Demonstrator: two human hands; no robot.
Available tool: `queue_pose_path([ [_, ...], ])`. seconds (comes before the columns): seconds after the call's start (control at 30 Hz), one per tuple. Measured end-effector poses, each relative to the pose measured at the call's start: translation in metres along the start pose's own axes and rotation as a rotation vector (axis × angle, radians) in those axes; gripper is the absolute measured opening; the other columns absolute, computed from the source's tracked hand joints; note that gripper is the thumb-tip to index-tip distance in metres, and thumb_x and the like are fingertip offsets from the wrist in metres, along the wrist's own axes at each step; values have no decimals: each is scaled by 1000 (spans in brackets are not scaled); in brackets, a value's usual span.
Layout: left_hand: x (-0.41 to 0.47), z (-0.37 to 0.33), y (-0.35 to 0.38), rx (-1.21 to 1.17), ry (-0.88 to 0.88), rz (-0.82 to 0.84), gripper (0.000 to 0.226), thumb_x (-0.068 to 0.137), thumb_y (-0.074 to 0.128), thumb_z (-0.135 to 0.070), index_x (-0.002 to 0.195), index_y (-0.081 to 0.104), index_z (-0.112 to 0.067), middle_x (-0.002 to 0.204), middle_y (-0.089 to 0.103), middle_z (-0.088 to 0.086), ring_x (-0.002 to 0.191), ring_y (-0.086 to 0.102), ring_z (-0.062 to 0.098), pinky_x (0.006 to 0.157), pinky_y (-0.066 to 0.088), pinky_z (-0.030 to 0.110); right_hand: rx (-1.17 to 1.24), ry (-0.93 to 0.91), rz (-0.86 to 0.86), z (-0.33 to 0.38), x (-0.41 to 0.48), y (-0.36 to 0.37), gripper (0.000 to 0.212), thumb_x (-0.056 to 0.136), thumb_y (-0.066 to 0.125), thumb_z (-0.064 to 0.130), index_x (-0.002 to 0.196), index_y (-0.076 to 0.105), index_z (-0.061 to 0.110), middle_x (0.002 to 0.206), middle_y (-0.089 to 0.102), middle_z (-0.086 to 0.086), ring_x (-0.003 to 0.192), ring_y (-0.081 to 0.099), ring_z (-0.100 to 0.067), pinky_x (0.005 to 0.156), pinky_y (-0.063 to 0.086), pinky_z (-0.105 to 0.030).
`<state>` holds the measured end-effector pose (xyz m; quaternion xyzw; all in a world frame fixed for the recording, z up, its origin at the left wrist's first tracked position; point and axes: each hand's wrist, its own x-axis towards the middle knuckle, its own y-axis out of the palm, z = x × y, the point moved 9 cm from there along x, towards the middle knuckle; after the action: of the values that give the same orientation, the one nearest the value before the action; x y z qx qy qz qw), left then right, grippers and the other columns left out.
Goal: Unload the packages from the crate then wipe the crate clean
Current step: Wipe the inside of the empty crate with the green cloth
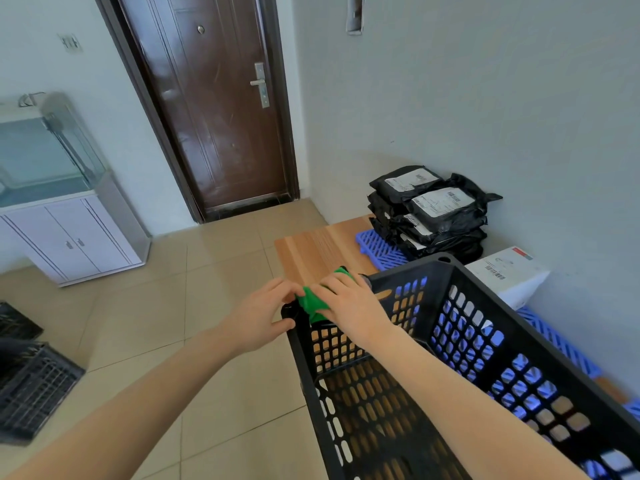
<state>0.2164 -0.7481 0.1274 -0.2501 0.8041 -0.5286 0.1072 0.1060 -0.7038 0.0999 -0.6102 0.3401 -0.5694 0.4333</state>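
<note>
A black perforated plastic crate (485, 299) stands on a wooden table (311, 251), with nothing inside it. A green cloth (311, 301) lies over the crate's far left corner. My right hand (349, 303) presses flat on the cloth at the rim. My left hand (263, 313) pinches the cloth's left edge and grips the crate corner from outside. A stack of black plastic-wrapped packages (429, 213) with white labels sits on a blue pallet (377, 249) by the wall. A white box (509, 275) lies beside them.
A brown door (214, 109) is ahead. A white cabinet (69, 237) carrying a glass tank (41, 157) stands at the left. Other black crates (27, 386) lie on the tiled floor at the lower left. More blue pallet (561, 344) runs along the right wall.
</note>
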Motion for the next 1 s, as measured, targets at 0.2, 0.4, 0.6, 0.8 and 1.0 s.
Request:
queue_pose_path([
  [0.2, 2, -5, 1, 85, -3, 52, 38, 89, 66, -17, 123, 55, -29, 112, 47, -20, 107, 48, -3, 85, 32, 5, -48, -16, 39, -27, -6, -12, 46, 85, 64, 30, 130, 54, 24, 120, 62, 2, 116, 56, -20, 108, 35, -43],
  [0.4, 3, -4, 2, 92, -13, 68, 33, 89, 66, -18, 118, 58, -31, 109, 49, -22, 103, 47, -5, 79, 32, 1, -132, 170, 181, -101, -34, -28, 54, 91, 56, 35, 142, 40, 28, 142, 48, 3, 134, 41, -18, 116, 19, -43],
  [0.6, 4, -2, 4, 90, -16, 80, 32, 90, 65, -19, 118, 58, -33, 111, 52, -20, 105, 49, -3, 79, 32, 2, -210, 349, 247, -166, -55, -41, 49, 94, 54, 34, 141, 41, 30, 141, 46, 7, 137, 35, -15, 114, 20, -42],
  [0.8, 4, -2, 4, 77, -34, 75, 37, 90, 65, -18, 123, 56, -32, 111, 51, -21, 107, 48, -3, 83, 32, 5, -140, 272, 231, -121, -41, -34, 49, 94, 52, 37, 141, 43, 26, 142, 47, 4, 138, 35, -18, 117, 19, -45],
  [1.0, 3, -2, 1, 65, -57, 53, 47, 89, 67, -20, 131, 50, -32, 111, 49, -22, 104, 47, -6, 81, 29, 3, -14, 82, 160, -31, -6, -13, 49, 90, 57, 38, 136, 47, 26, 133, 55, 3, 129, 47, -19, 117, 21, -45],
])
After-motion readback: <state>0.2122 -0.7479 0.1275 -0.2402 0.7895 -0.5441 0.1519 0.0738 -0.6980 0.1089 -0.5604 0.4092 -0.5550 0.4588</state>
